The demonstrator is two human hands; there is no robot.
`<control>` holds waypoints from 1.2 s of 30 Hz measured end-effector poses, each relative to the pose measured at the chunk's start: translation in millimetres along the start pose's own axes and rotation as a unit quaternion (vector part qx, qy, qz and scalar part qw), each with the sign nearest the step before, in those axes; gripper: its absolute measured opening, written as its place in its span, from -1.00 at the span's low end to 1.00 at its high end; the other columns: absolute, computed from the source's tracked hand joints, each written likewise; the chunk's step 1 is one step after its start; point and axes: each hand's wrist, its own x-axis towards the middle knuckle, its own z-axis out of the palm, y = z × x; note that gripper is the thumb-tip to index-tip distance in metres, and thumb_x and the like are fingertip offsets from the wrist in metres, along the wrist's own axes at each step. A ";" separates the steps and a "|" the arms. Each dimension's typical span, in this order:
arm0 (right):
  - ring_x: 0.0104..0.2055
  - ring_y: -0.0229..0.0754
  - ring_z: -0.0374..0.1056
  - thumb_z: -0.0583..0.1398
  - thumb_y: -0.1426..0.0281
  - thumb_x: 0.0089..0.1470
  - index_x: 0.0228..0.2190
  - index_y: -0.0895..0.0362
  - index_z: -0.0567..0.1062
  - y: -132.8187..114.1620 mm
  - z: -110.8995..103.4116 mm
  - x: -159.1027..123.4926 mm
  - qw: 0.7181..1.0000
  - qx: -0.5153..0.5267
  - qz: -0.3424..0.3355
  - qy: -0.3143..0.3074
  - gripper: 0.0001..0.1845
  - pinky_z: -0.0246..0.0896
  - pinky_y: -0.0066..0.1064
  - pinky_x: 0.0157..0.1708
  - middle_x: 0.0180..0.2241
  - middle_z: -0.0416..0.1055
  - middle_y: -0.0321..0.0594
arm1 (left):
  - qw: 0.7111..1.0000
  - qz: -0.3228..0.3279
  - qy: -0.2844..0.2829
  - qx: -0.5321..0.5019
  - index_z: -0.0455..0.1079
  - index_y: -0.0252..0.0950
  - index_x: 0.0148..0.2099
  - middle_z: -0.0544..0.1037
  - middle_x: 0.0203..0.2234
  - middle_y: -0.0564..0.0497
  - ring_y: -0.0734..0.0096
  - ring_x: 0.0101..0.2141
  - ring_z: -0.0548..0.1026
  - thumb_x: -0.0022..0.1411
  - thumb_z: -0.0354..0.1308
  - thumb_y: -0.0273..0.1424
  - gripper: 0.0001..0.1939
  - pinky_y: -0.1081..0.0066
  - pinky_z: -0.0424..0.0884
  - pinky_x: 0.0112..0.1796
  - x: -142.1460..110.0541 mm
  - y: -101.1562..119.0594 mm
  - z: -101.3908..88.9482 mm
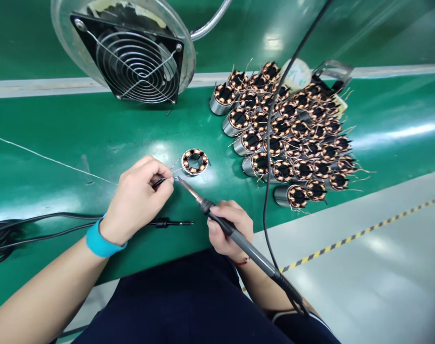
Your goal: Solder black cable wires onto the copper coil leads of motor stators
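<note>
"How do the arms lie?"

"Both reach in from the near edge, over the person's dark lap [177, 306]. The left forearm slants in from the lower left, a blue wristband [102, 242] at its wrist, and the left hand [136, 200] is raised off the bench. The right hand [231, 229] sits lower and closer."

"And the grip?"

"Both are closed. The left fingers [149, 172] pinch a small black-handled tool [159, 183] — too small to say exactly what it is. The right hand wraps a grey soldering iron [238, 239], its metal tip [185, 186] just beside the left hand's pinch."

"Where's the work?"

"A copper-wound stator ring [195, 161] lies flat on the green bench [77, 119], just beyond the hands. Fine wires run from it toward the pinch."

"What's around them?"

"Near left, a black cable bundle [4, 239] and a black probe [170, 222]. To the right, past the bench edge, is a grey strip with yellow-and-black tape [360, 234]. There's open green bench before a packed group of stators in metal cans [281, 138], and far left a caged fan [138, 64]."
</note>
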 end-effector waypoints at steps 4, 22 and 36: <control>-0.59 -0.28 0.31 0.14 0.33 0.13 -0.19 0.03 0.39 0.5 1.2 1.7 1.000 -0.005 -0.004 0.009 -0.83 0.27 -0.43 -0.59 -0.52 0.45 -0.30 | 1.000 0.002 0.006 -0.003 0.37 -0.27 -0.40 0.41 -0.47 0.10 0.52 -0.47 0.38 0.08 0.08 -0.53 -0.91 0.45 0.28 -0.44 0.2 -0.7 0.9; -0.50 -0.23 0.36 0.17 0.40 0.11 -0.13 0.02 0.41 1.3 0.9 -1.4 1.000 0.004 0.006 0.022 -0.76 0.34 -0.38 -0.49 -0.54 0.42 -0.31 | 1.000 0.001 0.011 0.000 0.37 -0.29 -0.40 0.40 -0.48 0.09 0.53 -0.49 0.36 0.10 0.08 -0.51 -0.93 0.46 0.28 -0.44 0.3 0.3 0.3; -0.55 -0.26 0.33 0.16 0.39 0.11 -0.16 0.05 0.41 -0.6 0.9 0.8 1.000 0.018 -0.002 0.014 -0.79 0.32 -0.42 -0.53 -0.55 0.41 -0.32 | 1.000 -0.002 0.011 -0.013 0.38 -0.30 -0.42 0.40 -0.48 0.11 0.54 -0.49 0.36 0.07 0.08 -0.54 -0.92 0.48 0.27 -0.43 0.6 3.8 -1.1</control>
